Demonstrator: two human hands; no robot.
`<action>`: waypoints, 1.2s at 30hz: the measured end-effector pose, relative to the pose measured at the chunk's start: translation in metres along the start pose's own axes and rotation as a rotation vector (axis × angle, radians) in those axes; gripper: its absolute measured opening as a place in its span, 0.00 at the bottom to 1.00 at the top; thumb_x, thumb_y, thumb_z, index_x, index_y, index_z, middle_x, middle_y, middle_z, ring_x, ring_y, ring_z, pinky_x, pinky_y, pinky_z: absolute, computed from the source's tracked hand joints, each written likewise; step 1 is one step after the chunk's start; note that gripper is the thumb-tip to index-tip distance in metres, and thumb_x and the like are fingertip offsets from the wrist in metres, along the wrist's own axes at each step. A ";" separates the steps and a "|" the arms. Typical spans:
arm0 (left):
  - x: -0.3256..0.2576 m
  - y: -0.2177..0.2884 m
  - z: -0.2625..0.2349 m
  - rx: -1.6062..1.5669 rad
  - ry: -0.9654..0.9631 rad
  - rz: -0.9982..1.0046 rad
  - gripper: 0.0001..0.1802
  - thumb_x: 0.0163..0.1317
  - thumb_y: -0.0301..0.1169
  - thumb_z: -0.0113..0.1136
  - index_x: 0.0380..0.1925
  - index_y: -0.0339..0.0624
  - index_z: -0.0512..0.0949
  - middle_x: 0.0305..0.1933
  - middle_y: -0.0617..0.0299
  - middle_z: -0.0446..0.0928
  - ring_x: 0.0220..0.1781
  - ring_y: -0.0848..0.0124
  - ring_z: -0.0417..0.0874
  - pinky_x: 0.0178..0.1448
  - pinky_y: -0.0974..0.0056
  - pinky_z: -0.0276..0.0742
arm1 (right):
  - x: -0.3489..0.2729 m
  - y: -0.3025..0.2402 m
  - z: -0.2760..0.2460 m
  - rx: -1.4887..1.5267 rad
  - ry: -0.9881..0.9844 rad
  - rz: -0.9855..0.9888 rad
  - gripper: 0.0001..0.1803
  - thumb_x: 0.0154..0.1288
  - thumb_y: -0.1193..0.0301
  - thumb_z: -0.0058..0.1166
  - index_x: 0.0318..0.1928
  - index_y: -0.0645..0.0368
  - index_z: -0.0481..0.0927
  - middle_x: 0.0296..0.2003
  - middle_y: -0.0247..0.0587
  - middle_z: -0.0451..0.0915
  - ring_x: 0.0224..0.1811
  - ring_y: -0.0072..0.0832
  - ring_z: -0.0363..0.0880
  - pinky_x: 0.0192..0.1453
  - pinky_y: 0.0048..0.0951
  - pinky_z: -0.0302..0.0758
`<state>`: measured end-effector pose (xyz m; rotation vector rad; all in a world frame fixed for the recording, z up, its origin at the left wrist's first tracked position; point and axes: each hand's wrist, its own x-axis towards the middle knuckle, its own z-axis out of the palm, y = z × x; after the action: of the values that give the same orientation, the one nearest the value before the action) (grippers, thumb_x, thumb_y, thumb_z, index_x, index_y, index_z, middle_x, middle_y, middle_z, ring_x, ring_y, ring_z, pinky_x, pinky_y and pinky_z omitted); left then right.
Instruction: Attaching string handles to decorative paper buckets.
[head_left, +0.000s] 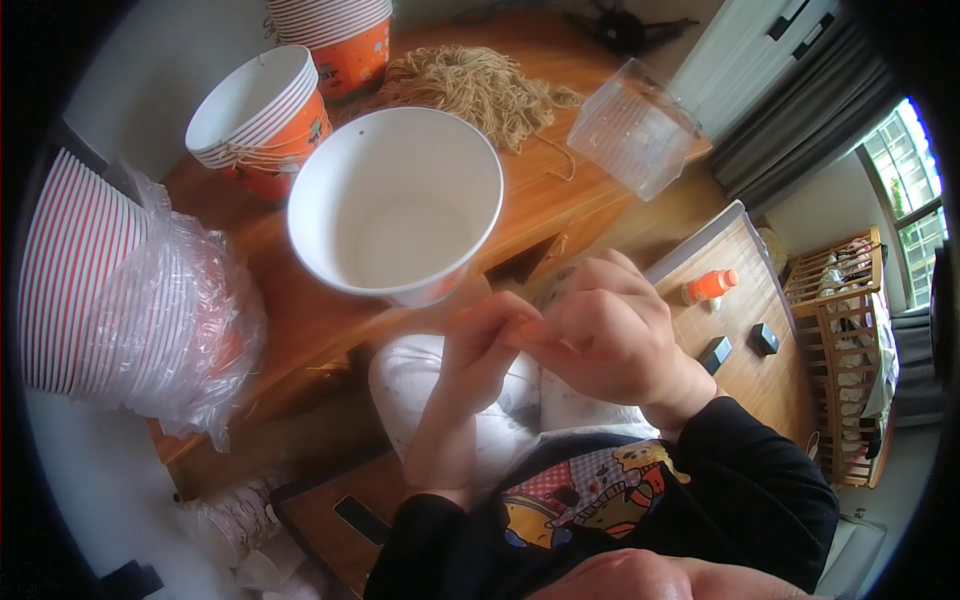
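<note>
My left hand [487, 345] and my right hand [610, 335] meet in front of my chest, above my lap. The fingers of both are closed and pinched together, knuckles up. What they hold, if anything, is hidden between the fingertips. Just beyond them, a large white paper bucket [455, 175] with an orange outside stands on the wooden table, its open mouth tilted toward me. A small hole shows near its far rim. Behind the bucket lies a tangled heap of tan cords [470, 90], one loose strand trailing to the right.
Nested buckets [265, 125] with cords draped over them stand left, another stack [350, 55] behind. A tall bucket stack in clear plastic wrap [190, 310] is at far left. A clear plastic bin [635, 130] sits at the table's right end. A low table [755, 305] holds an orange bottle [710, 287].
</note>
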<state>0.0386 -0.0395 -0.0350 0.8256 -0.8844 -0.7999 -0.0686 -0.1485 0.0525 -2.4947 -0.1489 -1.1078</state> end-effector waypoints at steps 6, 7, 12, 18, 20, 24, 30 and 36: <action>-0.003 0.005 0.004 0.127 0.056 0.065 0.04 0.62 0.22 0.53 0.32 0.37 0.77 0.27 0.64 0.76 0.29 0.78 0.73 0.34 0.73 0.67 | -0.001 0.003 -0.004 0.087 0.017 0.046 0.16 0.45 0.74 0.72 0.29 0.51 0.75 0.22 0.29 0.72 0.22 0.26 0.67 0.28 0.29 0.62; -0.004 0.007 0.005 0.134 0.067 0.063 0.04 0.62 0.22 0.53 0.32 0.37 0.77 0.27 0.64 0.76 0.29 0.78 0.73 0.34 0.73 0.67 | -0.004 0.006 -0.002 0.114 0.001 0.044 0.20 0.43 0.73 0.74 0.32 0.51 0.73 0.30 0.35 0.81 0.25 0.26 0.70 0.29 0.28 0.62; -0.011 0.014 0.000 0.511 0.367 0.305 0.08 0.61 0.26 0.54 0.23 0.37 0.76 0.23 0.61 0.75 0.25 0.74 0.73 0.30 0.71 0.66 | -0.004 0.011 0.000 0.213 0.020 0.065 0.38 0.37 0.67 0.80 0.42 0.51 0.61 0.51 0.53 0.78 0.38 0.34 0.76 0.38 0.31 0.73; -0.007 0.020 -0.008 1.070 0.655 0.573 0.12 0.64 0.29 0.53 0.22 0.36 0.73 0.19 0.58 0.74 0.19 0.70 0.72 0.24 0.69 0.63 | -0.011 0.017 0.004 0.218 0.046 0.089 0.34 0.41 0.72 0.77 0.41 0.53 0.62 0.49 0.52 0.79 0.38 0.31 0.75 0.40 0.28 0.74; -0.008 0.020 -0.010 1.115 0.637 0.564 0.11 0.64 0.28 0.53 0.24 0.35 0.73 0.21 0.57 0.76 0.20 0.70 0.74 0.25 0.70 0.65 | -0.012 0.018 0.004 0.196 0.033 0.080 0.32 0.42 0.74 0.76 0.40 0.54 0.63 0.48 0.51 0.79 0.36 0.31 0.75 0.40 0.28 0.74; -0.006 0.015 -0.012 1.118 0.628 0.617 0.09 0.65 0.28 0.53 0.26 0.35 0.73 0.23 0.56 0.78 0.21 0.70 0.76 0.26 0.70 0.66 | -0.014 0.020 0.006 0.183 0.028 0.094 0.30 0.43 0.77 0.74 0.40 0.54 0.64 0.47 0.50 0.80 0.35 0.30 0.75 0.39 0.29 0.73; -0.005 0.015 -0.011 1.133 0.622 0.545 0.09 0.66 0.29 0.53 0.27 0.36 0.74 0.24 0.57 0.80 0.24 0.67 0.79 0.28 0.69 0.70 | -0.015 0.021 0.006 0.173 0.030 0.096 0.27 0.45 0.77 0.72 0.41 0.55 0.66 0.46 0.50 0.81 0.33 0.31 0.76 0.38 0.29 0.73; -0.004 0.012 -0.011 1.143 0.640 0.583 0.10 0.65 0.30 0.54 0.28 0.36 0.75 0.26 0.57 0.80 0.24 0.66 0.80 0.29 0.68 0.71 | -0.014 0.020 0.004 0.109 -0.007 0.095 0.26 0.45 0.77 0.71 0.42 0.55 0.67 0.45 0.49 0.81 0.33 0.33 0.78 0.38 0.31 0.72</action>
<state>0.0499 -0.0277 -0.0300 1.5781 -0.8825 0.5755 -0.0705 -0.1638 0.0333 -2.3841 -0.0886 -1.0245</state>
